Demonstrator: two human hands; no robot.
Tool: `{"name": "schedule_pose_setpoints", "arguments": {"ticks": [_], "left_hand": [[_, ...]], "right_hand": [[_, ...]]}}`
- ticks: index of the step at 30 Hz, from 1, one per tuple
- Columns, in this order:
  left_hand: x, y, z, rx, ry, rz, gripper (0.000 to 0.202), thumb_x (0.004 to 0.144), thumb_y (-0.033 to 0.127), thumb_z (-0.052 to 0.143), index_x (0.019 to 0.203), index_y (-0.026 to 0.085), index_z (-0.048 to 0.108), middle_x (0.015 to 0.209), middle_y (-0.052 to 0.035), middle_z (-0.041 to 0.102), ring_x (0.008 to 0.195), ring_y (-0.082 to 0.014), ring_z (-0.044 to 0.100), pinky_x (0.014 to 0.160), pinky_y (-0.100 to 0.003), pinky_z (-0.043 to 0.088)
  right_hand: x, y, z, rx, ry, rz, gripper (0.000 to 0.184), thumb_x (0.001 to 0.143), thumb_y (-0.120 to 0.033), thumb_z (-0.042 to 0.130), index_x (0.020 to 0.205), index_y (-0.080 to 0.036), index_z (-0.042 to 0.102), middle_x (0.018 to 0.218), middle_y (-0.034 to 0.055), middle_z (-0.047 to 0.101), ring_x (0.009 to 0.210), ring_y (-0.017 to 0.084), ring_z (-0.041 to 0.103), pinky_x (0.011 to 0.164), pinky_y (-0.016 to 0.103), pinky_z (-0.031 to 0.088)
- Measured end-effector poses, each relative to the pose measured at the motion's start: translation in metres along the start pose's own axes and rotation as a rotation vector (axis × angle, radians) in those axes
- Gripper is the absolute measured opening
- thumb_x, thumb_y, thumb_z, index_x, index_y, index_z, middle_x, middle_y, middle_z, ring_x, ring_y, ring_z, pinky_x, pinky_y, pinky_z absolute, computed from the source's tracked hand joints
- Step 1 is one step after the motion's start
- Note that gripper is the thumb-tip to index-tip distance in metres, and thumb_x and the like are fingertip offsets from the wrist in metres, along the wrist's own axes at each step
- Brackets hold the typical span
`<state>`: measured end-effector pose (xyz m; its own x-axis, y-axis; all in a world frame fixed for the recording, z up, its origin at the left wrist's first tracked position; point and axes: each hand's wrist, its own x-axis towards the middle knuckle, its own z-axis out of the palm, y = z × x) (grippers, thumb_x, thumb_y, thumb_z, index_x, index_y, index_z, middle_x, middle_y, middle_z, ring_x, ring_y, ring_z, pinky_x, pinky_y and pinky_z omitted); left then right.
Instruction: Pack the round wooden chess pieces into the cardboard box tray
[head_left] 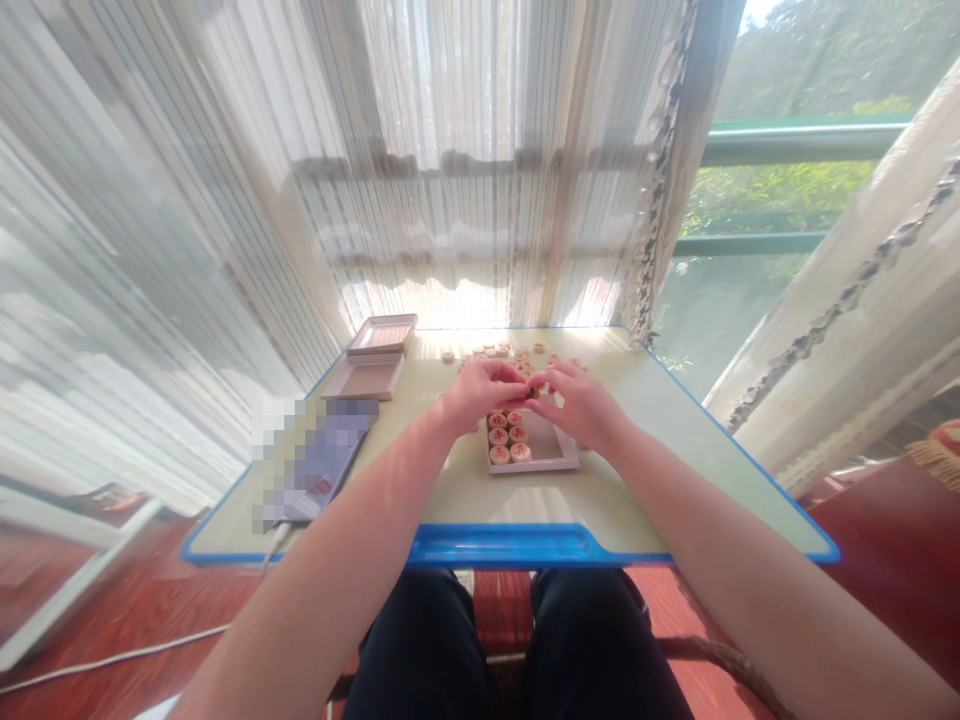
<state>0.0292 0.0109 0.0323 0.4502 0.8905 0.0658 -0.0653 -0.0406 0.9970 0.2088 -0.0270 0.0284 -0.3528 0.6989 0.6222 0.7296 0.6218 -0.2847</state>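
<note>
Both hands meet above the back part of a shallow white box on the table. My left hand and my right hand are closed, their fingertips pinching a small round Chinese chess piece, mostly covered by the fingers. Inside the box, at its left side, wooden Chinese chess pieces with red characters lie face up in two columns. Bare box floor shows to their right. Behind my hands, several loose pieces are scattered on the table, partly hidden by my fingers.
The pale table has a blue edge and a blue front tray. Two shallow box parts sit at the back left. Nearer lies a tablet-like device, partly pixelated, with a white cable. Curtains hang behind.
</note>
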Motion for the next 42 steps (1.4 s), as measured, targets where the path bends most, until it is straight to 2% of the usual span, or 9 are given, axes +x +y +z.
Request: {"name": "schedule_pose_setpoints", "arguments": {"ticks": [4, 7, 10, 13, 15, 19, 23, 27, 42], "left_hand": [[-0.003, 0.004, 0.002, -0.016, -0.016, 0.001, 0.029, 0.06, 0.027, 0.08, 0.076, 0.01, 0.063, 0.069, -0.0025, 0.066, 0.067, -0.0121, 0.065, 0.071, -0.028, 0.056], [-0.006, 0.01, 0.004, 0.034, -0.028, 0.012, 0.033, 0.064, 0.033, 0.077, 0.085, 0.011, 0.065, 0.078, -0.0054, 0.068, 0.072, -0.0147, 0.067, 0.069, -0.028, 0.056], [-0.005, 0.013, -0.001, 0.157, 0.145, 0.097, 0.031, 0.071, 0.037, 0.068, 0.091, 0.013, 0.064, 0.088, -0.0077, 0.068, 0.073, -0.0165, 0.067, 0.058, -0.025, 0.054], [0.0, 0.009, -0.013, 0.362, 0.399, 0.155, 0.023, 0.073, 0.034, 0.062, 0.083, 0.014, 0.064, 0.08, -0.006, 0.067, 0.064, -0.0151, 0.064, 0.045, -0.02, 0.046], [0.003, 0.006, -0.02, 0.458, 0.47, 0.152, 0.021, 0.073, 0.034, 0.06, 0.081, 0.015, 0.065, 0.075, -0.0049, 0.067, 0.062, -0.0147, 0.063, 0.042, -0.019, 0.043], [0.006, 0.001, -0.024, 0.609, 0.457, 0.161, 0.021, 0.074, 0.034, 0.056, 0.082, 0.016, 0.066, 0.073, -0.0028, 0.068, 0.059, -0.0132, 0.061, 0.048, -0.021, 0.044], [0.005, 0.0, -0.021, 0.916, 0.432, 0.2, 0.02, 0.076, 0.032, 0.053, 0.079, 0.018, 0.068, 0.075, -0.0036, 0.069, 0.07, -0.0159, 0.062, 0.063, -0.024, 0.046], [0.003, -0.002, -0.022, 1.168, 0.438, 0.18, 0.021, 0.078, 0.031, 0.05, 0.074, 0.019, 0.067, 0.075, -0.0062, 0.069, 0.073, -0.0188, 0.061, 0.065, -0.026, 0.043], [-0.003, 0.004, -0.023, 1.215, 0.493, 0.177, 0.021, 0.079, 0.031, 0.051, 0.064, 0.022, 0.062, 0.066, -0.0071, 0.062, 0.066, -0.02, 0.056, 0.06, -0.028, 0.038]], "right_hand": [[0.0, 0.001, -0.004, -0.007, 0.02, -0.062, 0.015, 0.079, -0.03, 0.063, 0.09, -0.021, 0.066, 0.084, 0.0055, 0.066, 0.087, 0.021, 0.059, 0.083, 0.034, 0.046], [0.0, 0.004, -0.008, 0.008, 0.031, -0.014, 0.015, 0.077, -0.03, 0.064, 0.088, -0.021, 0.067, 0.082, 0.0046, 0.065, 0.084, 0.02, 0.059, 0.081, 0.034, 0.046], [-0.002, 0.011, -0.009, 0.013, -0.023, 0.075, 0.015, 0.073, -0.03, 0.066, 0.085, -0.021, 0.068, 0.086, 0.0046, 0.064, 0.087, 0.02, 0.059, 0.083, 0.035, 0.046], [-0.004, 0.019, -0.007, -0.033, -0.172, 0.129, 0.012, 0.072, -0.028, 0.066, 0.08, -0.022, 0.069, 0.09, 0.0049, 0.061, 0.088, 0.02, 0.058, 0.082, 0.033, 0.046], [-0.005, 0.021, -0.003, -0.069, -0.248, 0.172, 0.011, 0.072, -0.029, 0.065, 0.079, -0.022, 0.07, 0.09, 0.0046, 0.06, 0.083, 0.018, 0.058, 0.077, 0.03, 0.046], [-0.005, 0.02, 0.0, -0.125, -0.307, 0.219, 0.016, 0.074, -0.035, 0.063, 0.082, -0.024, 0.072, 0.088, 0.0039, 0.06, 0.076, 0.016, 0.057, 0.068, 0.026, 0.044], [-0.004, 0.016, -0.002, -0.169, -0.325, 0.254, 0.019, 0.074, -0.036, 0.061, 0.082, -0.024, 0.072, 0.088, 0.0038, 0.062, 0.074, 0.016, 0.057, 0.066, 0.026, 0.043], [-0.004, 0.016, -0.003, -0.203, -0.312, 0.279, 0.02, 0.074, -0.037, 0.059, 0.086, -0.025, 0.071, 0.09, 0.0042, 0.064, 0.073, 0.017, 0.057, 0.062, 0.026, 0.041], [-0.006, 0.02, 0.001, -0.178, -0.296, 0.3, 0.016, 0.073, -0.032, 0.058, 0.082, -0.026, 0.07, 0.084, 0.0024, 0.063, 0.066, 0.015, 0.055, 0.057, 0.025, 0.038]]}}
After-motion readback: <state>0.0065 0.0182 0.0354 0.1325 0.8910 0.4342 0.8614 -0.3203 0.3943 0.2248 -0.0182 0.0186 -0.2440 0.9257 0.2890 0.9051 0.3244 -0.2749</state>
